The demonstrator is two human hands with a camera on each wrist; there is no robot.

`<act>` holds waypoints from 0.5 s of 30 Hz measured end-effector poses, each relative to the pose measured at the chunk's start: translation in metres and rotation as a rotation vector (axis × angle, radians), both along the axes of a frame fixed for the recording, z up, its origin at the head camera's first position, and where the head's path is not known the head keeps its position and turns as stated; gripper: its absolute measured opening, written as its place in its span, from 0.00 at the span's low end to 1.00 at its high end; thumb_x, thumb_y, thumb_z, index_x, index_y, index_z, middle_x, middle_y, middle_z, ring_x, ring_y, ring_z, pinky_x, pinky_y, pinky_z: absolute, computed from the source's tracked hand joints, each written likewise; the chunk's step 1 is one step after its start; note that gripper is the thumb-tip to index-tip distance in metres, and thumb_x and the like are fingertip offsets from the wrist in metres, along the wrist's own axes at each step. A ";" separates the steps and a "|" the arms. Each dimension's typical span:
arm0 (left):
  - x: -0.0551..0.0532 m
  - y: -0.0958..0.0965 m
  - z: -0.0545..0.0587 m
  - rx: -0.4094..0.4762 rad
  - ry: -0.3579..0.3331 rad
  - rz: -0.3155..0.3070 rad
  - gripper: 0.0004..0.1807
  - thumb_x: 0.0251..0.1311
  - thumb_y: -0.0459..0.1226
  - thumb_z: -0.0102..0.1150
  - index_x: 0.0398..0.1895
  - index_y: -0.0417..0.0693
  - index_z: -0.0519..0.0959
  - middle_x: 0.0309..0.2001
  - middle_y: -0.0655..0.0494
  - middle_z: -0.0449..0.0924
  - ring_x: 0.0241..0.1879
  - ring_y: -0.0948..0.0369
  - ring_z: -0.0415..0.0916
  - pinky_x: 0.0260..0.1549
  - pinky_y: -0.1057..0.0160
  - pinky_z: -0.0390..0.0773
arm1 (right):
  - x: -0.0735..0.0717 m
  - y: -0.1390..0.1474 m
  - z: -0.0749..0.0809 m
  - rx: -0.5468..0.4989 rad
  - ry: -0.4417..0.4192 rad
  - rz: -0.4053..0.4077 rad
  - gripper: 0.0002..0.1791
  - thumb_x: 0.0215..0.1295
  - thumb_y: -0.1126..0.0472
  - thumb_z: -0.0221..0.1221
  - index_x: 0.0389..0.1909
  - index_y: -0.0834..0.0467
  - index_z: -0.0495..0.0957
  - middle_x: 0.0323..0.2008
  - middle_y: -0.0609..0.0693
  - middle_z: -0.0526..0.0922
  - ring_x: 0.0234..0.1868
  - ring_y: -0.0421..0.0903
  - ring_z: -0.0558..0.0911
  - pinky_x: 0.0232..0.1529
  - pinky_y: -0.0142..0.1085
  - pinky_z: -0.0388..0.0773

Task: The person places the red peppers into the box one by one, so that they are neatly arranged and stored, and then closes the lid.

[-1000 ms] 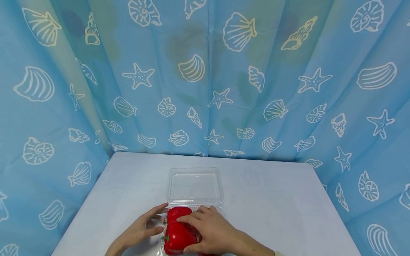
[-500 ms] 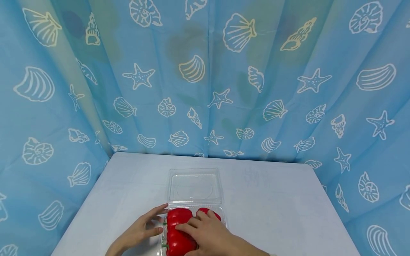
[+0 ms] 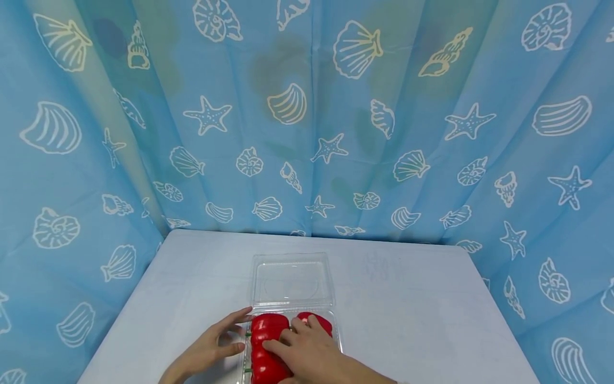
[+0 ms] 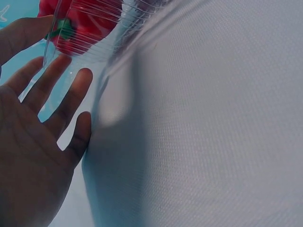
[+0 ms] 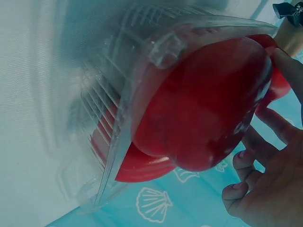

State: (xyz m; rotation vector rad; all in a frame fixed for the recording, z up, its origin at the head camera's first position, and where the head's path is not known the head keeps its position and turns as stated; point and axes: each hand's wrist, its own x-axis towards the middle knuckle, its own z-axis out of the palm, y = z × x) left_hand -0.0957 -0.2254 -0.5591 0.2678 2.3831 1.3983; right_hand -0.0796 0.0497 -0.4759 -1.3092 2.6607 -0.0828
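Red bell peppers lie in a clear plastic clamshell box (image 3: 338, 333) whose lid (image 3: 291, 277) is folded back. Two on the left, a far pepper (image 3: 270, 326) and a near pepper (image 3: 266, 368), have green stems facing left. A third pepper (image 3: 322, 321) shows at the far right corner. My right hand (image 3: 312, 349) lies over the peppers, its fingertips on them; in the right wrist view a large pepper (image 5: 203, 104) fills the box's near end. My left hand (image 3: 211, 341) stands at the box's left side, fingers extended, fingertips right at the wall (image 4: 94, 35).
The box stands on a white-covered table (image 3: 408, 309) near its front edge. A blue curtain (image 3: 307, 117) with shell and starfish prints hangs behind the table and along both sides.
The near left pepper has settled lower and more level beside the box's left wall. My right hand has shifted slightly toward me, uncovering the far right pepper. The left hand has stayed in place.
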 end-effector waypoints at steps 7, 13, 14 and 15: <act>0.000 0.003 -0.001 0.014 0.013 -0.002 0.48 0.55 0.55 0.68 0.78 0.57 0.59 0.69 0.48 0.71 0.55 0.55 0.74 0.54 0.50 0.76 | -0.001 -0.001 -0.006 0.021 0.031 0.037 0.50 0.39 0.39 0.79 0.67 0.31 0.67 0.55 0.36 0.81 0.61 0.46 0.74 0.60 0.55 0.74; -0.001 0.004 0.002 0.007 0.008 -0.003 0.47 0.56 0.55 0.67 0.78 0.55 0.59 0.69 0.47 0.71 0.55 0.55 0.74 0.55 0.49 0.76 | -0.002 0.002 -0.007 0.010 0.025 0.042 0.49 0.41 0.40 0.79 0.67 0.32 0.67 0.55 0.36 0.80 0.62 0.46 0.74 0.61 0.56 0.74; -0.001 0.004 0.002 0.006 0.005 -0.001 0.48 0.56 0.55 0.67 0.78 0.56 0.59 0.69 0.47 0.71 0.55 0.56 0.74 0.55 0.50 0.76 | -0.002 0.002 -0.007 0.008 0.024 0.041 0.49 0.41 0.40 0.79 0.68 0.32 0.67 0.55 0.37 0.80 0.62 0.46 0.74 0.61 0.56 0.74; -0.001 0.004 0.003 0.005 0.002 0.002 0.48 0.56 0.55 0.67 0.78 0.56 0.59 0.69 0.47 0.71 0.55 0.56 0.74 0.55 0.50 0.76 | -0.002 0.003 -0.007 0.008 0.024 0.041 0.49 0.42 0.39 0.78 0.68 0.32 0.67 0.55 0.37 0.80 0.62 0.47 0.74 0.61 0.56 0.74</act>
